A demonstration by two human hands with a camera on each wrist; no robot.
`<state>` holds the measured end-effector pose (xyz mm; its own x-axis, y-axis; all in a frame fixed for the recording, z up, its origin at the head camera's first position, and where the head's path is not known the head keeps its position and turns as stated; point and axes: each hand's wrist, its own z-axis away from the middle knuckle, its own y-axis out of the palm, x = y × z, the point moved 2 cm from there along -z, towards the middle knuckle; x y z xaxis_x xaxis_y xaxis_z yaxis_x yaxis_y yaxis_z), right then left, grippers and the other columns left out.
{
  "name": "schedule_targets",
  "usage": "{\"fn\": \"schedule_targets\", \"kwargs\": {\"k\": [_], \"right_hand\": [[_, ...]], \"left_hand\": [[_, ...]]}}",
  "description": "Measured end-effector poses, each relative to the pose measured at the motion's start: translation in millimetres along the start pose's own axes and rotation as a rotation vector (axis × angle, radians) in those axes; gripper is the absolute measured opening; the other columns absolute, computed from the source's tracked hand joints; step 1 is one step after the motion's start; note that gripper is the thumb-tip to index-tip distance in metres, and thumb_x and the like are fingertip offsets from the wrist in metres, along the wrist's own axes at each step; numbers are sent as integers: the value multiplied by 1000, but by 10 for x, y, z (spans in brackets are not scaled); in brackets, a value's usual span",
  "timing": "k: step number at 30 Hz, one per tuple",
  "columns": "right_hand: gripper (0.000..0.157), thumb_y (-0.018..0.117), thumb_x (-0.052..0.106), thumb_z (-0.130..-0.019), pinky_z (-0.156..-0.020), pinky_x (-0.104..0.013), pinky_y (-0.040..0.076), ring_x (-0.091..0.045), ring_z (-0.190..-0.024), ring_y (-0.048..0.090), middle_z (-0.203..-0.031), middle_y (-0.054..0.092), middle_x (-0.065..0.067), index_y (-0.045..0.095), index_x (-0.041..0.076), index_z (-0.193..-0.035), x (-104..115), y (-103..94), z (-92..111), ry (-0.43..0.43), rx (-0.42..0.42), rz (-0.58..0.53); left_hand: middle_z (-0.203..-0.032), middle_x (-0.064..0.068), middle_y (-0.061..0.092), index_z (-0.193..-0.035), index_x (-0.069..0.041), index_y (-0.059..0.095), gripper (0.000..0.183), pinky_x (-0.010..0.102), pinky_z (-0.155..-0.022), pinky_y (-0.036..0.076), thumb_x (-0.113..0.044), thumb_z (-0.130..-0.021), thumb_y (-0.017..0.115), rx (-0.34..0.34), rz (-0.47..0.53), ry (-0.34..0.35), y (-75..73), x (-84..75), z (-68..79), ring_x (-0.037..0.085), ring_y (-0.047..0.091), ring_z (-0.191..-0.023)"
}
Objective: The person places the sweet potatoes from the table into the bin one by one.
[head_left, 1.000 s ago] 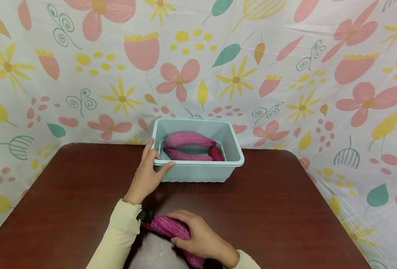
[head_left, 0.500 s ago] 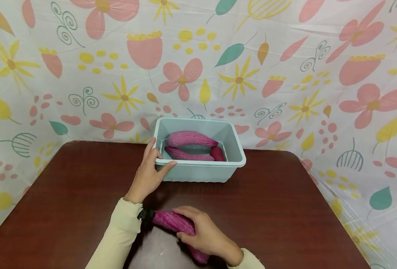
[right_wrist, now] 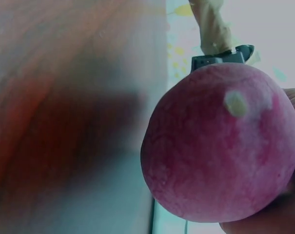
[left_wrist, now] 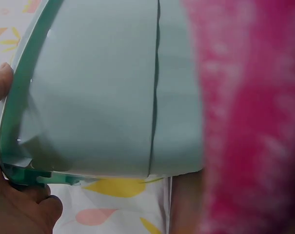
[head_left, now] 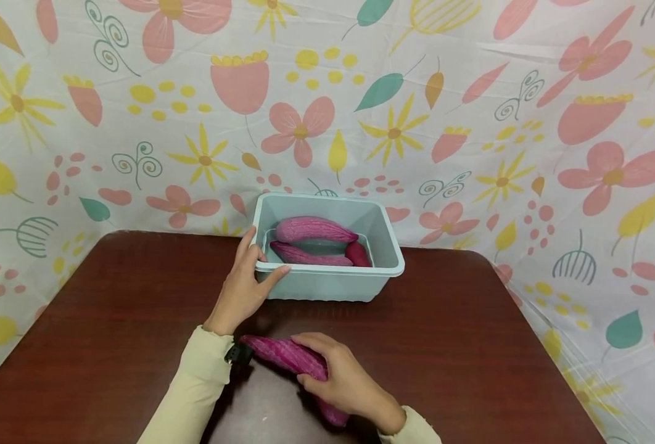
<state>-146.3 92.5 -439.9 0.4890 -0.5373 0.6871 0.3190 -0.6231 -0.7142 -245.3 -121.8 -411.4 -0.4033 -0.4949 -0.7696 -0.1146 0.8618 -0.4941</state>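
Observation:
My left hand (head_left: 241, 290) grips the near left corner of a pale blue plastic bin (head_left: 327, 285), its thumb along the front rim; the left wrist view shows fingers at the bin's edge. Inside lie two purple striped eggplants (head_left: 315, 229) and a dark red rounded thing (head_left: 357, 253), partly hidden by the front wall. In front of the bin, my right hand (head_left: 350, 379) holds another striped eggplant (head_left: 283, 353) from above, thumb and fingers around its middle. Its far tip is right at the left wrist. The rounded end of this eggplant (right_wrist: 220, 151) fills much of the right wrist view.
The bin stands near the back edge of a dark reddish-brown table (head_left: 461, 345). Behind it hangs a white cloth (head_left: 388, 80) with flowers and leaves. A black wrist camera (head_left: 239, 353) sits on the left wrist, between the sleeve and the held eggplant.
My right hand has moved slightly forward and to the right with the eggplant. The left hand stays on the bin's corner, and the bin's contents lie as before.

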Motion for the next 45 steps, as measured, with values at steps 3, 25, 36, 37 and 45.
{"fn": "schedule_targets", "kwargs": {"k": [3,25,36,37,45], "right_hand": [[54,75,11,-89,-110,-40,46,-20,-133,56,-141,60,-4,56,8,-140,8,-31,-2,-4,-24,5],[58,78,9,-85,-108,-40,48,-20,-132,58,-142,59,0,58,12,-139,55,-309,122,-18,-122,56],[58,79,13,-85,-107,-37,49,-16,-131,57,-143,58,4,58,16,-139,127,-505,161,-3,-166,64],[58,79,13,-85,-107,-36,49,-15,-131,57,-143,58,5,58,17,-139,133,-533,164,-4,-172,69],[62,80,12,-85,-99,-30,53,-13,-125,59,-142,58,7,56,24,-141,214,-736,199,-22,-239,87]], "left_hand": [[-171,10,9,-97,-9,37,45,35,-62,40,-41,-96,68,-1,-1,-1,-1,-3,-9,39,41,-142],[-171,8,9,-97,-12,36,44,37,-63,42,-45,-97,65,5,-2,-8,18,11,-3,36,38,-146],[-172,3,7,-98,-13,36,46,35,-58,40,-48,-96,65,16,0,-49,4,19,38,34,42,-141],[-172,3,7,-98,-13,36,46,34,-58,41,-48,-96,65,17,1,-50,5,19,38,34,42,-141],[-171,4,8,-97,-13,36,45,35,-56,40,-47,-97,65,9,8,-24,13,22,-4,36,40,-144]]}}
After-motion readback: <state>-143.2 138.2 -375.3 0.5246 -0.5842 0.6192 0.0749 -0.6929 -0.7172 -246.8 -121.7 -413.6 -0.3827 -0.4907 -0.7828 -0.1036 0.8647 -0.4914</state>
